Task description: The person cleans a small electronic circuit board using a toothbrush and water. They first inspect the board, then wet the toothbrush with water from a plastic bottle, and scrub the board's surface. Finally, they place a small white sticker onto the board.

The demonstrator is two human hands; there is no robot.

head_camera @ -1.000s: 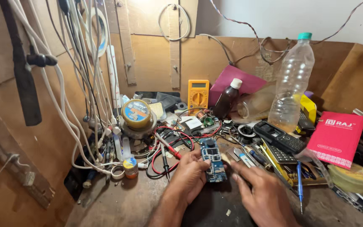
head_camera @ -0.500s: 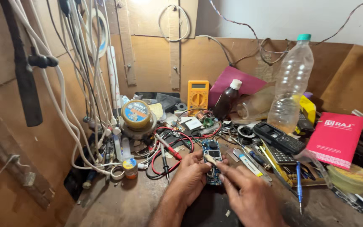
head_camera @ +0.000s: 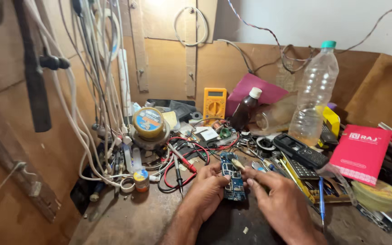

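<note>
The left hand (head_camera: 207, 193) pinches a blue circuit board (head_camera: 233, 178) by its left edge, just above the bench (head_camera: 128, 218). The right hand (head_camera: 280, 202) pinches a thin tool (head_camera: 238, 164) whose pale tip touches the board's top. Red and black probes (head_camera: 182, 164) lie left of the hands.

— Held in the left hand (head_camera: 207, 193)?
— Blue circuit board (head_camera: 233, 180), gripped at its left edge, flat above the wooden bench (head_camera: 128, 222).
— And the right hand (head_camera: 281, 204)?
— Fingertips on the board's right side, pinching a pale slim tool (head_camera: 238, 164).
— Nearby?
— Red and black probe leads (head_camera: 180, 164) just left; yellow multimeter (head_camera: 215, 103) and clear plastic bottle (head_camera: 315, 95) behind.
</note>
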